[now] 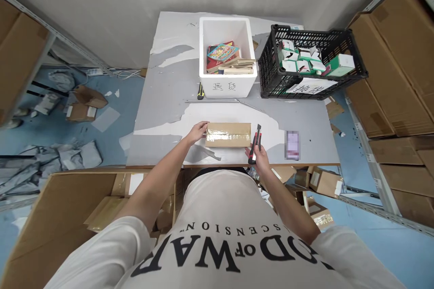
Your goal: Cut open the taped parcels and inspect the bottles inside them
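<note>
A small brown cardboard box [228,135] lies on the table in front of me, with shiny clear tape along its top. My left hand [197,132] grips its left end, the fingers partly hidden behind the edge. At the box's right end, my right hand [261,157] is closed around a red and black utility knife [255,146], whose tip points away from me. The fingertips of that hand also reach the box's right corner.
A white foam box [228,86] holds several books; a yellow and black utility knife [200,91] lies beside it. A black plastic crate [267,70] contains small cartons. A blurred phone-like item [292,145] lies right. Cardboard boxes [389,54] flank the table [159,113].
</note>
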The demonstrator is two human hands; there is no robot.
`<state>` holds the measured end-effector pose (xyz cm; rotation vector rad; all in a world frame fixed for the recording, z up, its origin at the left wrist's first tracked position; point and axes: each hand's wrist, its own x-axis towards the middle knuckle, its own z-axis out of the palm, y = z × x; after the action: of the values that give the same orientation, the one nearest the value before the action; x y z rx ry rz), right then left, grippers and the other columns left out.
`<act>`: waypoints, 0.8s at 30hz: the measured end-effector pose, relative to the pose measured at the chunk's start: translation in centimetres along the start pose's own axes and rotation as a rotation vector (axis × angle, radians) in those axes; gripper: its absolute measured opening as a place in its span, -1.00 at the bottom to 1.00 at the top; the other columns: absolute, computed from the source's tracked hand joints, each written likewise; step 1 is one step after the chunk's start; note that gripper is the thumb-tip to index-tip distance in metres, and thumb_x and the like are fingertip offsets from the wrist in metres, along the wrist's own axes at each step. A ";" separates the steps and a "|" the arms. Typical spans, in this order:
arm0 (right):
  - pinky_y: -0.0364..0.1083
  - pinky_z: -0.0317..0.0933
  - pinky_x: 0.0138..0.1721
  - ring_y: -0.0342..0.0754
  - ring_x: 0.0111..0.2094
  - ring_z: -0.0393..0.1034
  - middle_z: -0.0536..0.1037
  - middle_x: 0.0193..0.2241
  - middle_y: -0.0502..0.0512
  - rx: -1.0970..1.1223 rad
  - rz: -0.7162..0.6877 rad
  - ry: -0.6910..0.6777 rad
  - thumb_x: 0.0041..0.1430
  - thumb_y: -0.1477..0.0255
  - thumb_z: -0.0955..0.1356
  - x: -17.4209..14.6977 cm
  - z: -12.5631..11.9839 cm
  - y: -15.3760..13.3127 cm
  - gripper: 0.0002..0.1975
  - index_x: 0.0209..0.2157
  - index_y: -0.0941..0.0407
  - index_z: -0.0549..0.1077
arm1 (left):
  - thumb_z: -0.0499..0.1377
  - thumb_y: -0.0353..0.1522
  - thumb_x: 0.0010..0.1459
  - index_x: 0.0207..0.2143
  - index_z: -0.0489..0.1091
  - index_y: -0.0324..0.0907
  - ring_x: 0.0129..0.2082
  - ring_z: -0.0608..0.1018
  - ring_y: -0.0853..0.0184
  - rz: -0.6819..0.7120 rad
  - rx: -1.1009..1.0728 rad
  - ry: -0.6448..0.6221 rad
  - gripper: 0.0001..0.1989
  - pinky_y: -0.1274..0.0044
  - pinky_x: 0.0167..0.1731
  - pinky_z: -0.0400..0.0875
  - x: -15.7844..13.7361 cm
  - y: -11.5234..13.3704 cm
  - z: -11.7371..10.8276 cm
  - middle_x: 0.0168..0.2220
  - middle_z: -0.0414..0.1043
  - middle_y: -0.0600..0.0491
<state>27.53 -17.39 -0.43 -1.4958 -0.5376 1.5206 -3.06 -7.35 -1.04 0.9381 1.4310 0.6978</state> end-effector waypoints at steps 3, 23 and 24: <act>-0.03 0.45 -0.28 0.01 -0.20 0.53 0.52 -0.15 0.10 -0.042 -0.068 -0.013 -0.03 -0.02 0.39 2.3 -0.2 -1.9 -0.43 -0.08 0.01 0.31 | 0.22 -0.13 0.08 -0.13 0.37 -0.17 -0.37 0.53 0.44 0.014 -0.070 0.000 -0.62 0.33 -0.13 0.51 -1.5 -0.7 0.3 -0.23 0.41 0.04; -0.19 0.26 -0.51 -0.24 -0.60 0.27 0.40 -0.55 -0.09 -0.545 -0.221 -0.263 0.13 0.22 0.39 16.3 8.3 -9.2 -0.72 -0.27 0.12 0.33 | 0.28 -0.11 -0.02 -0.27 0.35 -0.15 -0.41 0.54 0.37 -0.050 -0.194 0.255 -0.64 0.49 -0.31 0.45 -9.6 -6.9 9.6 -0.39 0.48 0.07; -0.18 0.27 -0.49 -0.24 -0.59 0.27 0.40 -0.54 -0.09 -0.537 -0.221 -0.272 0.13 0.23 0.39 16.3 8.2 -9.0 -0.72 -0.25 0.12 0.33 | 0.27 -0.10 -0.02 -0.27 0.36 -0.15 -0.42 0.53 0.36 -0.052 -0.167 0.248 -0.63 0.49 -0.32 0.44 -9.6 -6.6 9.4 -0.39 0.49 0.07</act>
<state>24.80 2.78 -0.55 -1.5565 -1.3103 1.4774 4.83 -20.03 -2.80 0.6995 1.5805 0.9046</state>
